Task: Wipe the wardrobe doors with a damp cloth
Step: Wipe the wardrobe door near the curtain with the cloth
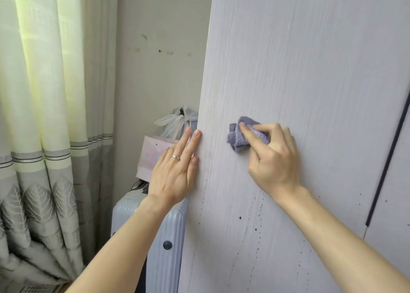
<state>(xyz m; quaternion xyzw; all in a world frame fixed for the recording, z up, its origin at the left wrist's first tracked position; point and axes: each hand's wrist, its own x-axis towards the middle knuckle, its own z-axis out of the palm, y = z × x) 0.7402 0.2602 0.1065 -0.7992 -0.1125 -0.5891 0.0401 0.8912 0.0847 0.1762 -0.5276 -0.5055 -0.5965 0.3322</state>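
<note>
Right grip point(275, 159) on bunched cloth point(238, 140), door point(288, 71) upright

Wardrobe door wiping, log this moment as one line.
step: wiping | right hand: grips bunched purple terry cloth on pale wood-grain wardrobe door | left hand: straight fingers at door edge | dark spots: below cloth

Head view, close before wardrobe door point(299, 71)

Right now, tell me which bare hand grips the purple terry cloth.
The right hand, pinching the purple terry cloth against the pale wood-grain wardrobe door. The ringed left hand holds no cloth; it rests on the door's edge.
</note>
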